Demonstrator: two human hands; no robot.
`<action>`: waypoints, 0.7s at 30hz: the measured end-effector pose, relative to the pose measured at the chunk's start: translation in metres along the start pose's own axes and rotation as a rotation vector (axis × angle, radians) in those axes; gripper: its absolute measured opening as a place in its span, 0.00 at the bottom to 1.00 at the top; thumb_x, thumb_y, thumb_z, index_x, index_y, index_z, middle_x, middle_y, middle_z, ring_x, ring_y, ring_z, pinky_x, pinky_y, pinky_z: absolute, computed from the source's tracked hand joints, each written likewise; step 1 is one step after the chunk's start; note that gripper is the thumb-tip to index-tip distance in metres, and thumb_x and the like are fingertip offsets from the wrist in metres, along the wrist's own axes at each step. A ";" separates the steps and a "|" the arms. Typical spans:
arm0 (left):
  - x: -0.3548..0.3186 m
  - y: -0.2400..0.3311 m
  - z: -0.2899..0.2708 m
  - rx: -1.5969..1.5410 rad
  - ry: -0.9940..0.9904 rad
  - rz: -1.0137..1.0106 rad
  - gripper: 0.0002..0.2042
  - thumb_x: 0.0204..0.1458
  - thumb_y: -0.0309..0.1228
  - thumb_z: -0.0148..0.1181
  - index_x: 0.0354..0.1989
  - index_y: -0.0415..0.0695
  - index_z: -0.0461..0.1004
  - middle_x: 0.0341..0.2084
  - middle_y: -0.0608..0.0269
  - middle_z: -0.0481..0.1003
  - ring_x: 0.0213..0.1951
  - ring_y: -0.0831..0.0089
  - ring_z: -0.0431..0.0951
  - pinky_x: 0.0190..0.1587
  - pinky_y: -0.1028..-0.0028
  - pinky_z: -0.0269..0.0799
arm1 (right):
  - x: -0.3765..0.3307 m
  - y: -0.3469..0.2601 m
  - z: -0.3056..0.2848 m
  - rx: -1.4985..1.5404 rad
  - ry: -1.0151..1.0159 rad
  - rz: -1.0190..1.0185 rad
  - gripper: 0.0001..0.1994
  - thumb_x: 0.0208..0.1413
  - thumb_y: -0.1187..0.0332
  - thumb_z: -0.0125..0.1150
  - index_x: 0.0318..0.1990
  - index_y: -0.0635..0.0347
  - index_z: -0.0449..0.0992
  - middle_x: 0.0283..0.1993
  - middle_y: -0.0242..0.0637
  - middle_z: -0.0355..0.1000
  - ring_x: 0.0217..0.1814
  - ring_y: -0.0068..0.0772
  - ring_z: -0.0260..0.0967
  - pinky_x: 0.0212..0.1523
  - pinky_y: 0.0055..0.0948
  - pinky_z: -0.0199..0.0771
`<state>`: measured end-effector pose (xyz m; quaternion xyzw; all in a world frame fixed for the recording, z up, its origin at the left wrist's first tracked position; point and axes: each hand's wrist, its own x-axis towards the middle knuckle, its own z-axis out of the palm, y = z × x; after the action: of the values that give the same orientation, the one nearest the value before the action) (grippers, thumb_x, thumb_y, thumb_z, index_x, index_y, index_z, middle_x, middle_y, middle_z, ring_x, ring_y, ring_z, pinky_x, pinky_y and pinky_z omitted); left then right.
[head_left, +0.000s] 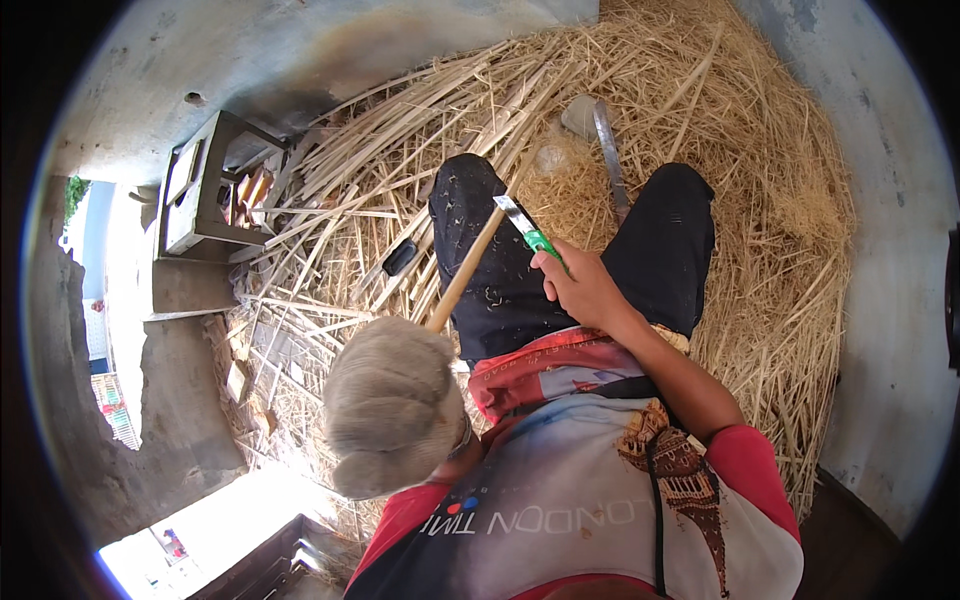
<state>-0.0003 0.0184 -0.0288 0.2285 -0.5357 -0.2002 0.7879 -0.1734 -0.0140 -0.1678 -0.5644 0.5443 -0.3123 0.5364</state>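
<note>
My right hand [588, 286] is wrapped round the green handle of a knife [520, 222] over my lap. The blade points up and to the left, and its tip lies against a thin tan bamboo strip [470, 262]. My left hand [388, 392], in a grey glove, is raised close to the camera and closed on the strip's lower end. From there the strip slants up across my dark-trousered left thigh, past the knee. The gloved fingers are partly blurred. Between my knees lie a long curved blade [608, 150] and a roundish grey stone-like piece [580, 117].
Long split strips [400, 130] and heaps of fine shavings [770, 200] cover the floor around my legs. A small black case [399, 257] rests left of my knee. A wooden box-like stand [205, 200] is at the left, by an opening in the wall.
</note>
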 end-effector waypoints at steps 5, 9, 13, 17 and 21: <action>0.001 -0.018 0.000 0.264 -0.308 0.012 0.28 0.64 0.56 0.46 0.20 0.46 0.63 0.12 0.66 0.64 0.15 0.75 0.64 0.21 0.75 0.64 | -0.025 -0.034 -0.011 0.078 0.012 -0.034 0.14 0.65 0.62 0.52 0.35 0.65 0.70 0.18 0.38 0.67 0.20 0.31 0.68 0.25 0.35 0.66; 0.003 -0.025 -0.007 0.324 -0.333 0.038 0.27 0.63 0.56 0.47 0.20 0.46 0.64 0.12 0.65 0.65 0.16 0.75 0.64 0.21 0.75 0.64 | -0.035 -0.040 -0.021 0.053 0.116 -0.025 0.13 0.65 0.62 0.53 0.38 0.65 0.71 0.18 0.36 0.67 0.20 0.28 0.67 0.26 0.32 0.66; 0.001 -0.016 -0.009 0.342 -0.352 0.061 0.27 0.63 0.56 0.48 0.20 0.45 0.64 0.12 0.65 0.65 0.16 0.75 0.64 0.21 0.75 0.64 | -0.040 -0.033 -0.028 0.120 0.208 -0.003 0.13 0.66 0.60 0.53 0.40 0.64 0.72 0.19 0.34 0.67 0.20 0.26 0.66 0.26 0.30 0.66; -0.010 0.002 -0.016 0.387 -0.374 0.097 0.27 0.62 0.55 0.49 0.20 0.45 0.65 0.13 0.65 0.65 0.16 0.75 0.65 0.21 0.75 0.64 | -0.047 -0.013 -0.027 0.187 0.224 0.081 0.14 0.67 0.59 0.53 0.41 0.62 0.73 0.19 0.30 0.67 0.21 0.20 0.64 0.25 0.27 0.65; -0.018 0.011 -0.019 0.421 -0.409 0.132 0.27 0.62 0.55 0.50 0.20 0.44 0.65 0.13 0.65 0.66 0.16 0.75 0.65 0.21 0.75 0.64 | -0.051 0.003 -0.024 0.250 0.216 0.161 0.13 0.67 0.60 0.52 0.42 0.62 0.74 0.20 0.29 0.67 0.21 0.17 0.63 0.25 0.24 0.64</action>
<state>0.0124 0.0399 -0.0419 0.3065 -0.7266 -0.0747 0.6104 -0.2074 0.0285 -0.1539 -0.4111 0.5993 -0.3921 0.5640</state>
